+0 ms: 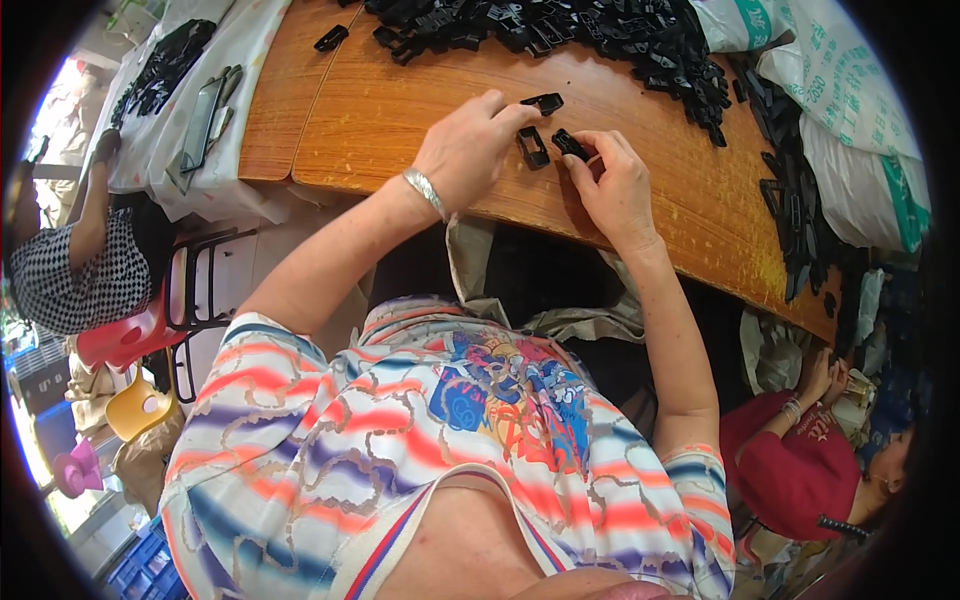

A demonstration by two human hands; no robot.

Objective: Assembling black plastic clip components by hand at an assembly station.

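My left hand [468,150], with a silver bracelet at its wrist, reaches over the brown wooden table [400,95]. Its fingertips are closed at the near-left end of a small black plastic frame [545,102]. Between thumb and fingers of my right hand [615,190] is a narrow black plastic piece [569,145], tilted over the tabletop. A second black frame [533,148], rectangular with an open middle, stands between my two hands, apart from the right one. Part of the left fingers is hidden behind the hand.
A large heap of black plastic parts [560,30] covers the far table. One loose part [331,38] lies far left. Long black strips [790,220] line the right edge beside white sacks [850,170]. One person [75,270] sits left, another [795,465] at right.
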